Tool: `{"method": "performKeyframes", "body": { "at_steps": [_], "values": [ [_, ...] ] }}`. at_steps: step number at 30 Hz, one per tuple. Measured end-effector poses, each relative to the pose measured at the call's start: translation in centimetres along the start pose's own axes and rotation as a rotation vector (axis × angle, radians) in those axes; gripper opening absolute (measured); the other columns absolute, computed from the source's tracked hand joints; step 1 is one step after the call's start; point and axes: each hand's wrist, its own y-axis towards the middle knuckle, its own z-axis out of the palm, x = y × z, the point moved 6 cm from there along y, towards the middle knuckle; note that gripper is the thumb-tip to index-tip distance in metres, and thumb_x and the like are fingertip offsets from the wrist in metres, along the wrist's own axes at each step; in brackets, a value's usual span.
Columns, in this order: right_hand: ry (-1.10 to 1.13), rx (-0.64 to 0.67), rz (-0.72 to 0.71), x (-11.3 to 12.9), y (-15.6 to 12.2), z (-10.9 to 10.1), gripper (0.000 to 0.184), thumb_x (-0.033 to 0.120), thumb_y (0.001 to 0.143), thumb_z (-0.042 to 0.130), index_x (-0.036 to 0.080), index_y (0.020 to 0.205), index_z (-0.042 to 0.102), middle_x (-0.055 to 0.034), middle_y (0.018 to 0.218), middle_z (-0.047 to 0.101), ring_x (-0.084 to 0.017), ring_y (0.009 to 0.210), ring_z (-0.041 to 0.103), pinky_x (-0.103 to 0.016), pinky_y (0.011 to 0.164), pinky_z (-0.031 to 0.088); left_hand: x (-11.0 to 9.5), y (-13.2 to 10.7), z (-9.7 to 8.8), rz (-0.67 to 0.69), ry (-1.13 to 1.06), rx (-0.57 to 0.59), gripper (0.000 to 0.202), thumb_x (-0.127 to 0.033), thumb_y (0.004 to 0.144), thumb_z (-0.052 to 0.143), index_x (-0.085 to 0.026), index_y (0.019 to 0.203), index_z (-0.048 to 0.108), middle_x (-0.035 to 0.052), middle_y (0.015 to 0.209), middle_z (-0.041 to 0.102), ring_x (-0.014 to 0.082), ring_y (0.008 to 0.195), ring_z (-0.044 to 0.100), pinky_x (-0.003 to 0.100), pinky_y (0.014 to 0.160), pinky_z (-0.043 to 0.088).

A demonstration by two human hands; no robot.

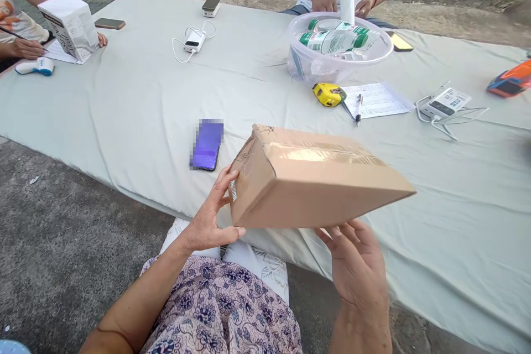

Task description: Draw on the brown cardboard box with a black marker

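Note:
A brown cardboard box (315,193), sealed with clear shiny tape along its top, is held up tilted over the near edge of the table. My left hand (211,213) grips its left end, thumb at the lower corner and fingers on the end face. Under the box's bottom edge, my right hand (357,257) supports it, with the fingertips partly hidden behind the cardboard. Just beyond my left hand lies a phone (208,144) with a blurred purple screen.
A yellow tape measure (329,94), a pen (359,109) and a written sheet (379,99) lie beyond the box. Behind them stands a clear basin (298,61) holding bottles. Power banks (194,40) with cables rest on the cloth-covered table (136,105). Two people sit at the far side and left.

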Motion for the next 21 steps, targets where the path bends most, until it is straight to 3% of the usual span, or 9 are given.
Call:
{"method": "performKeyframes", "body": {
  "at_steps": [5, 9, 12, 17, 21],
  "values": [
    [0.075, 0.08, 0.021, -0.5, 0.2, -0.3, 0.045, 0.073, 0.078, 0.076, 0.034, 0.099, 0.075, -0.0018, 0.114, 0.076, -0.027, 0.105, 0.073, -0.048, 0.091, 0.061, 0.3, 0.1, 0.2, -0.03, 0.05, 0.006, 0.089, -0.024, 0.085, 0.076, -0.047, 0.16, 0.034, -0.0014, 0.18, -0.002, 0.0375, 0.165, 0.006, 0.051, 0.124, 0.037],
    [0.146, 0.088, -0.019, 0.6, -0.1, 0.2, 0.066, 0.091, 0.082, 0.051, 0.041, 0.12, 0.073, -0.0025, 0.133, 0.073, -0.036, 0.136, 0.061, -0.058, 0.098, 0.058, 1.5, 0.3, -0.3, -0.053, -0.015, -0.032, 0.078, -0.031, 0.091, 0.073, -0.041, 0.16, 0.039, 0.0036, 0.178, 0.018, 0.036, 0.162, 0.023, 0.049, 0.123, 0.04],
    [0.15, -0.014, -0.049, 1.7, -0.5, 0.4, 0.073, 0.093, 0.081, 0.05, 0.043, 0.131, 0.068, -0.0004, 0.142, 0.069, -0.034, 0.148, 0.049, -0.057, 0.102, 0.058, 1.9, 0.5, -0.6, -0.037, -0.094, -0.037, 0.068, -0.036, 0.096, 0.067, -0.037, 0.16, 0.042, 0.0056, 0.173, 0.033, 0.0334, 0.157, 0.035, 0.049, 0.124, 0.039],
    [0.128, -0.053, 0.008, 1.9, -0.6, 0.0, 0.086, 0.1, 0.069, 0.053, 0.033, 0.118, 0.075, -0.0069, 0.112, 0.08, -0.039, 0.125, 0.068, -0.058, 0.1, 0.059, 1.6, 0.8, -1.4, 0.022, -0.087, -0.072, 0.051, -0.039, 0.1, 0.064, -0.036, 0.15, 0.058, 0.0034, 0.17, 0.04, 0.033, 0.161, 0.028, 0.05, 0.131, 0.028],
    [0.077, -0.216, 0.023, 1.2, -0.5, -1.9, 0.078, 0.097, 0.071, 0.053, 0.03, 0.101, 0.079, -0.007, 0.102, 0.081, -0.038, 0.109, 0.075, -0.057, 0.098, 0.061, 1.1, 0.8, -1.6, 0.057, -0.05, -0.116, 0.038, -0.039, 0.102, 0.06, -0.033, 0.138, 0.069, 0.0044, 0.171, 0.037, 0.0312, 0.164, 0.02, 0.048, 0.131, 0.026]
  ]
}}
